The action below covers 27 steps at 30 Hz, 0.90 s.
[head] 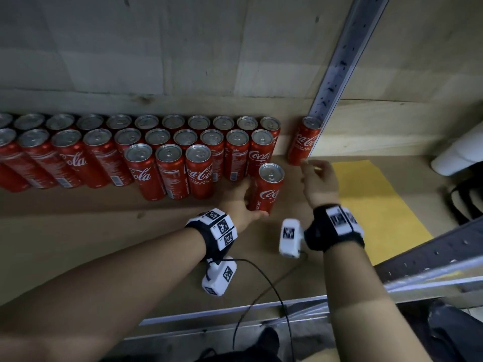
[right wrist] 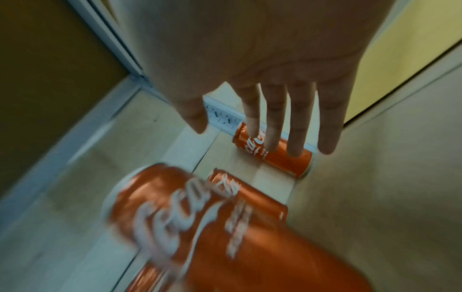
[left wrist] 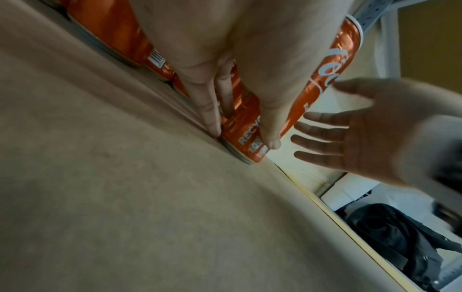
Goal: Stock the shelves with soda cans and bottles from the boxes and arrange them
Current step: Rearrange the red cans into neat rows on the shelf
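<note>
Both forearms extend forward, each wrist strapped with a black band carrying white marker blocks. Left hand (head: 241, 202) is wrapped around an upright can (head: 266, 188), thumb and fingers curled on its lower body. Right hand (head: 320, 182) is raised, fingers straight and spread, holding nothing.

Right hand (right wrist: 262, 65) fills the upper centre of the frame, fingers (right wrist: 298, 122) straight and spread, holding nothing. Below the fingertips, at centre, a red can (right wrist: 287, 158) stands beside a perforated post (right wrist: 220, 114). A blurred near can (right wrist: 200, 227) occupies the lower centre; a third can (right wrist: 257, 197) lies just behind it. Yellow sheet (right wrist: 400, 49) at upper right.
</note>
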### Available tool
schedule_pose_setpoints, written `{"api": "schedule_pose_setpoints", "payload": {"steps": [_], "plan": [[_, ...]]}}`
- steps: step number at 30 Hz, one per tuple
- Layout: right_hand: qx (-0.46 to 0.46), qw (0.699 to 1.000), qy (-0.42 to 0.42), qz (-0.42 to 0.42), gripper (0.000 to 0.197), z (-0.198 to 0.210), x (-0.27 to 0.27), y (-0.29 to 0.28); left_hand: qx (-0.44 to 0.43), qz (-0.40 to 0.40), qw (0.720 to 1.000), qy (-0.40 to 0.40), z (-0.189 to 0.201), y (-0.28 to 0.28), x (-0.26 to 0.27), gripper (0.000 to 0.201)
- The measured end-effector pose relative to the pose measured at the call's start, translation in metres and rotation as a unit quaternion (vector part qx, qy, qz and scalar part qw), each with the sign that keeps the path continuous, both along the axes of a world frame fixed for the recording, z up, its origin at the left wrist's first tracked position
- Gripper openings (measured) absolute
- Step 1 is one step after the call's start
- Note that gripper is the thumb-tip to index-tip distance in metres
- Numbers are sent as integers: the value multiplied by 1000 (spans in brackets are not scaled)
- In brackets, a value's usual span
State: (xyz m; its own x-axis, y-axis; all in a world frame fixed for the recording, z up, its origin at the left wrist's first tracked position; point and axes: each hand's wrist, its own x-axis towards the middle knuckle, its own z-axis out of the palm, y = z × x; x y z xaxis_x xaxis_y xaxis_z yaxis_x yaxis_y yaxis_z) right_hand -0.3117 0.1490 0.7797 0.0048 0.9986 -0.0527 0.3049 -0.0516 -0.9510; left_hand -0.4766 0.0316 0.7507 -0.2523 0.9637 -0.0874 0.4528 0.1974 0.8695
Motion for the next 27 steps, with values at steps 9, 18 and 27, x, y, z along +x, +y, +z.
{"api": "schedule_pose_setpoints", "payload": {"steps": [9,18,27], "plan": [[76,992,-33,100,64,-19,-9,-74,-28,-57,994,93,13,11,-2,62],[84,996,23,-15,55,-22,-17,-28,140,-41,913,381,94,29,-26,36],[85,992,-48,-78,45,-9,-15,33,47,12,854,518,84,62,-32,91]]}}
